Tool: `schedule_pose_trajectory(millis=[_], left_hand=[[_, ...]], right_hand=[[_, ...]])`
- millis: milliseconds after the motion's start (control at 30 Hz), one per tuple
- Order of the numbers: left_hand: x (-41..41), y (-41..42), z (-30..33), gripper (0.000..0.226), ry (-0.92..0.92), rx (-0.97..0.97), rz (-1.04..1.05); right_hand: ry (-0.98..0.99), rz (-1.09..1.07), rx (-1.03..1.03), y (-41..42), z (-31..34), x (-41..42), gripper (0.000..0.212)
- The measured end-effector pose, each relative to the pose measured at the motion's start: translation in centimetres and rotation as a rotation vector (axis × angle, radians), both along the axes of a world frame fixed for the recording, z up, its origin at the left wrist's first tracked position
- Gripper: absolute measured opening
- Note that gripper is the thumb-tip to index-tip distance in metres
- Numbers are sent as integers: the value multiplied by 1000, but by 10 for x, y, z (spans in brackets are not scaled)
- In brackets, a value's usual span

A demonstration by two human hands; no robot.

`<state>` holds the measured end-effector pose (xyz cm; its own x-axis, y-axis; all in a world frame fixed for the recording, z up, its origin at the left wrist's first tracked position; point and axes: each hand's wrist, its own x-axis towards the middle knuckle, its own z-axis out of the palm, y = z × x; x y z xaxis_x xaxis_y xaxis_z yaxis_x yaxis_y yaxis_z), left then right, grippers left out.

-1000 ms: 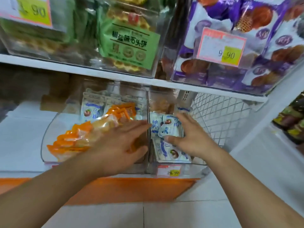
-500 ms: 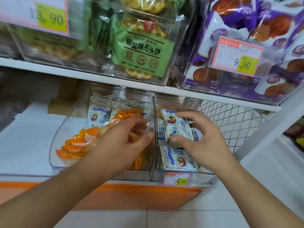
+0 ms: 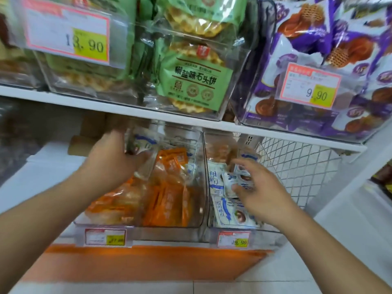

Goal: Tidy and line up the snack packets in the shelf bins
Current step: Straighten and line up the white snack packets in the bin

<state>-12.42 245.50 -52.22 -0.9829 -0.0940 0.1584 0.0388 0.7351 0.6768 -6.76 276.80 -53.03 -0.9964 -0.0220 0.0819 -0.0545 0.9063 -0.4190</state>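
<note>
Left hand (image 3: 110,160) having let go of the orange packets (image 3: 167,187), now reaching to 11 o'clock and gripping a white-blue packet (image 3: 144,145) at left bin (image 3: 199,183) rear, right hand (image 3: 261,194) lifting off, fingers spread wide, above white-blue packets (image 3: 224,209) at 3 o'clock; sorting continuing.

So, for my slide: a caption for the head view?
Left hand grips a white-blue packet; right hand reaches into the right bin.

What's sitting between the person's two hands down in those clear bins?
In the head view, between the left hand and the right hand lie the orange packets in the left bin, then the clear wall dividing the two bins.
</note>
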Motion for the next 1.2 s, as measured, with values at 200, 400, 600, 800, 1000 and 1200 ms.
schedule_pose_trajectory(millis=[200, 400, 600, 800, 1000, 1200], left_hand=[[18, 39, -23, 58, 69, -50, -478], [38, 64, -26, 36, 41, -38, -492], [67, 80, -11, 55, -124, 458, -435], [60, 63, 0, 25, -66, 493, -312], [14, 12, -5, 31, 18, 440, -19], [-1, 3, -29, 69, -29, -4, -3]], right_hand=[[-230, -39, 155, 25, -20, -16, 72], [27, -72, 72, 26, -15, -11, 63], [218, 121, -268, 0, 18, 20, 63], [14, 224, -265, -24, 19, 23, 90], [-196, 116, -127, 3, -1, 8, 82], [-354, 174, -3, 18, -14, 0, 68]])
